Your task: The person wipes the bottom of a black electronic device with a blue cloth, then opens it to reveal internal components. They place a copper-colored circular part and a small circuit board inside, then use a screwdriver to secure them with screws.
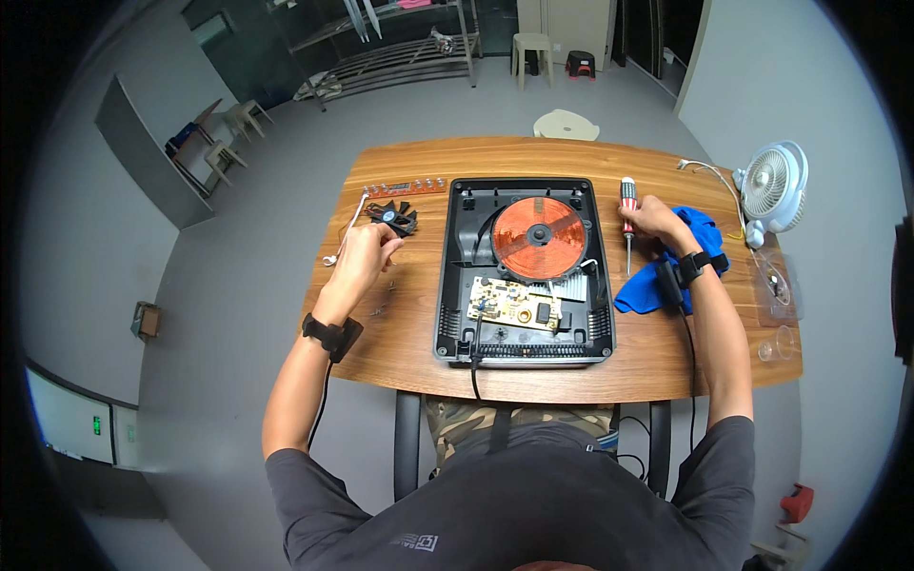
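Cloth (646,290) nr R hand (654,220) w/ screwdriver (628,196)

Open black housing (451,238) hogs the ctr of the frame. Decent lane thru the bare table (414,333) just L of ctr, tho some tiny metal bits (376,311) sit along its L edge. Gap R of ctr is tight: screwdriver (628,195) alongside, blue cloth (649,293) pinching the bottom end.

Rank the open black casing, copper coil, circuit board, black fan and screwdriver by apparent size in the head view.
1. Black casing
2. Copper coil
3. Circuit board
4. Unsure: black fan and screwdriver; the screwdriver looks longer but much thinner.
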A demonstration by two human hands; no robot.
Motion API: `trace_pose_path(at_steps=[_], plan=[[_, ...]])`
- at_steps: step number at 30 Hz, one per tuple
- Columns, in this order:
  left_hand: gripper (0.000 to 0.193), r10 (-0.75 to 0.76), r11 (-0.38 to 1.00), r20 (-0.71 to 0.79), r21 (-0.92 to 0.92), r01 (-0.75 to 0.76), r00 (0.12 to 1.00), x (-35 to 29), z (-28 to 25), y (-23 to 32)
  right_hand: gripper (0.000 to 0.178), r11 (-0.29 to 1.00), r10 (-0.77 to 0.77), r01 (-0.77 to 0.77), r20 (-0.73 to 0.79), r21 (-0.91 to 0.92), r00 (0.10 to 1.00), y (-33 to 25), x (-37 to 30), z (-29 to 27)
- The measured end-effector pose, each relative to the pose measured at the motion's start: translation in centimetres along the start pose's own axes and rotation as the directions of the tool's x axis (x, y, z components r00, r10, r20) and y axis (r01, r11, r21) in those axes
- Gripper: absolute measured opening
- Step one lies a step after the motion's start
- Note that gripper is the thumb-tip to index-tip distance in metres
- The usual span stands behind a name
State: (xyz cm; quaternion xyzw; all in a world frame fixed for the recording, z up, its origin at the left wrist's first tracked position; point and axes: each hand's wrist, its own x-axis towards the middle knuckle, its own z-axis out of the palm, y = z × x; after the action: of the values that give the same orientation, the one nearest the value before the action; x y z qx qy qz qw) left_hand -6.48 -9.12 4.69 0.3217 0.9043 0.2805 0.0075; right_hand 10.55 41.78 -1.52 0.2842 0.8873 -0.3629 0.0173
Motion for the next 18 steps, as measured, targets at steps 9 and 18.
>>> trace_pose_path(at_steps=[9, 18], plan=[[0.008, 0.096, 0.942, 0.158, -0.333, -0.038, 0.983, -0.7, 1.4, 6.6, 0.032, 0.927, -0.196, 0.239, -0.169, 0.289, 0.966, -6.4, -4.4, -5.2], [0.008, 0.254, 0.906, 0.234, -0.398, -0.146, 0.939, -1.1, 5.4, 9.8, 0.029, 0.792, -0.444, 0.439, -0.093, 0.423, 0.891, -14.8, -10.3, -0.3]])
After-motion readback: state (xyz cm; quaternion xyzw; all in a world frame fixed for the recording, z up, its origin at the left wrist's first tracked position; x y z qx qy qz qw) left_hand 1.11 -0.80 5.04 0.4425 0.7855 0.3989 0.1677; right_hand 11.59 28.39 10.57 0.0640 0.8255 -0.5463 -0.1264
